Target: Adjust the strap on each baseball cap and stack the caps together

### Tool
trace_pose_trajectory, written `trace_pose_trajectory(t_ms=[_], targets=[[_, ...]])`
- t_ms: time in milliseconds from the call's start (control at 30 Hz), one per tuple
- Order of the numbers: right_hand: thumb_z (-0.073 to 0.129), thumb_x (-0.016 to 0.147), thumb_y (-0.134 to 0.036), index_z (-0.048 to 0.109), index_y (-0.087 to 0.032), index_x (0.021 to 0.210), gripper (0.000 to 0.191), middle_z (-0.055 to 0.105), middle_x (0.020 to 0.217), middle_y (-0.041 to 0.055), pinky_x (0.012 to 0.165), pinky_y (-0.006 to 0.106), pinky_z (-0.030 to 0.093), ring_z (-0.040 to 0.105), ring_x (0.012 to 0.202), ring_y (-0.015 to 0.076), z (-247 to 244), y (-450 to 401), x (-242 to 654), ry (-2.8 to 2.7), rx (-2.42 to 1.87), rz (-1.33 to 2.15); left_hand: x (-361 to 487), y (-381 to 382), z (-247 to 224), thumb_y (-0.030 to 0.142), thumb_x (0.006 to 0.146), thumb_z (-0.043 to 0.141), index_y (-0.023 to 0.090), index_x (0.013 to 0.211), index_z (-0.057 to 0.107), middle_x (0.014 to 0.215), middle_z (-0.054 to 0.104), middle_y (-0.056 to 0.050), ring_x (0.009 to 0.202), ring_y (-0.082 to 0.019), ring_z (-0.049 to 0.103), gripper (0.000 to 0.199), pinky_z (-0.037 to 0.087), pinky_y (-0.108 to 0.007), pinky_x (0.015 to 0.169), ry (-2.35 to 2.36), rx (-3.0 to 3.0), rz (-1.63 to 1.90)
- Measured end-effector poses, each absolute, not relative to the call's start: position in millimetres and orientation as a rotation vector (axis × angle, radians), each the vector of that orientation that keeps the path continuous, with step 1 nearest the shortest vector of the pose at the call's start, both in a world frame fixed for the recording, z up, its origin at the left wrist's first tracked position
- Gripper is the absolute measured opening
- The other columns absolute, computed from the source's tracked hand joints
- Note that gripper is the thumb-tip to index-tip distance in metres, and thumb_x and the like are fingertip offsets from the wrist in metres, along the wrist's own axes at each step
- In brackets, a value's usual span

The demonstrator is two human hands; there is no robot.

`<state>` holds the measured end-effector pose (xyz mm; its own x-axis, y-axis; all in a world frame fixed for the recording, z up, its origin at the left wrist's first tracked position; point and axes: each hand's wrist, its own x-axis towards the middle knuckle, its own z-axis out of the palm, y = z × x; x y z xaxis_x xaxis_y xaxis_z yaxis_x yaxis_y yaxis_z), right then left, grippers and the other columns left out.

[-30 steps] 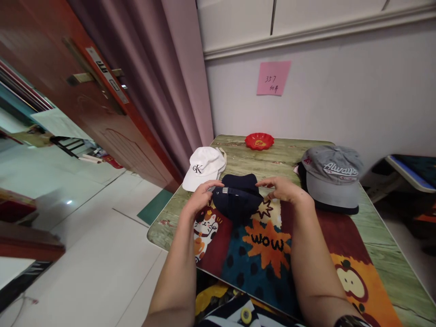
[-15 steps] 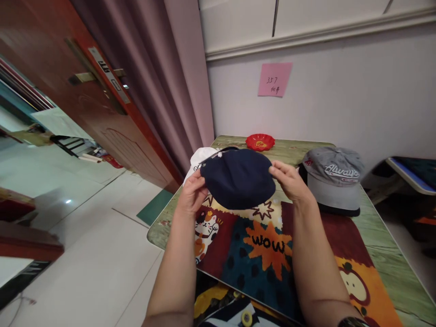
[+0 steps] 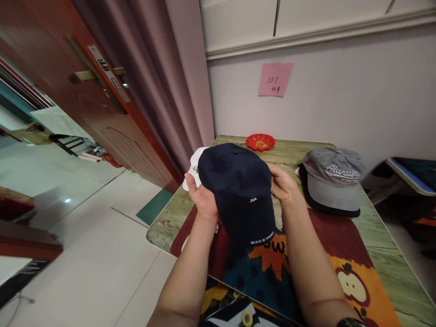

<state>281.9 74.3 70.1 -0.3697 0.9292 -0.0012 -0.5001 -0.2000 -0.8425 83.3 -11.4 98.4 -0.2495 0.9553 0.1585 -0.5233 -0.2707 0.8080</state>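
Note:
A navy baseball cap (image 3: 235, 177) hangs over the table between my hands, its brim tilted down toward me and small white lettering on its front and brim edge. At its left side, my left hand (image 3: 203, 197) supports it with the thumb sticking up outside and the fingers hidden by the cap. The right edge of the crown is in the grip of my right hand (image 3: 283, 184), whose fingertips are partly hidden. Behind the navy cap, on the left, a white cap (image 3: 195, 169) with dark letters shows in part. A grey cap (image 3: 332, 175) rests on a black-brimmed one at the right.
A patterned mat (image 3: 259, 268) covers part of the wood-look table (image 3: 391, 236). At the back sits a red scalloped dish (image 3: 260, 142). A pink note (image 3: 275, 80) is on the wall. A brown door (image 3: 112, 122) and a curtain (image 3: 177, 77) stand to the left.
The navy cap has turned over from a flattened view to show its rounded crown and lettered brim, which now points down toward me. My left hand has shifted slightly right with its thumb raised.

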Motion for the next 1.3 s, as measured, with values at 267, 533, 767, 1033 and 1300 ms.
trace_pose_trajectory(t_ms=[267, 533, 767, 1033, 1300], targets=[[0.075, 0.074, -0.038, 0.066, -0.028, 0.105, 0.034, 0.076, 0.106, 0.0008, 0.089, 0.037, 0.061, 0.071, 0.104, 0.0213, 65, 84, 301, -0.885, -0.611, 1.548, 82, -5, 78, 0.066, 0.085, 0.059, 0.017, 0.105, 0.071, 0.106, 0.076, -0.014, 0.119, -0.035, 0.064, 0.054, 0.052, -0.051, 0.1, 0.813, 0.633, 1.248], [0.076, 0.073, -0.058, 0.068, -0.023, 0.097, 0.043, 0.077, 0.095, 0.0048, 0.079, 0.036, 0.061, 0.072, 0.095, 0.0235, 80, 76, 300, -0.925, -0.676, 1.507, 83, 13, 67, 0.007, 0.082, 0.065, 0.017, 0.099, 0.072, 0.097, 0.079, -0.004, 0.096, -0.018, 0.075, 0.022, 0.054, -0.034, 0.103, 0.866, 0.365, 1.511], [0.09, 0.061, -0.04, 0.068, -0.019, 0.106, 0.054, 0.075, 0.093, 0.0036, 0.071, 0.028, 0.056, 0.069, 0.077, 0.0164, 96, 59, 315, -1.289, -0.652, 1.71, 93, 31, 78, 0.009, 0.09, 0.06, 0.019, 0.108, 0.07, 0.11, 0.078, -0.005, 0.115, -0.018, 0.069, 0.023, 0.049, -0.037, 0.11, 0.701, 0.336, 1.728], [0.082, 0.07, -0.042, 0.063, -0.026, 0.104, 0.042, 0.073, 0.101, 0.0029, 0.08, 0.035, 0.059, 0.07, 0.093, 0.0213, 108, 54, 353, -1.048, -0.669, 1.196, 132, 32, 86, 0.031, 0.09, 0.068, 0.019, 0.103, 0.071, 0.113, 0.075, -0.008, 0.1, -0.018, 0.072, 0.018, 0.058, -0.033, 0.09, 0.704, 0.604, 1.446], [0.073, 0.073, -0.035, 0.066, -0.023, 0.104, 0.034, 0.071, 0.117, 0.0024, 0.097, 0.038, 0.057, 0.064, 0.117, 0.0203, 68, 86, 428, -0.437, -0.616, 0.67, 127, 15, -5, 0.042, 0.068, 0.087, 0.012, 0.089, 0.072, 0.082, 0.075, -0.009, 0.065, -0.014, 0.069, 0.039, 0.056, -0.025, 0.065, 1.195, 0.773, 1.136]])
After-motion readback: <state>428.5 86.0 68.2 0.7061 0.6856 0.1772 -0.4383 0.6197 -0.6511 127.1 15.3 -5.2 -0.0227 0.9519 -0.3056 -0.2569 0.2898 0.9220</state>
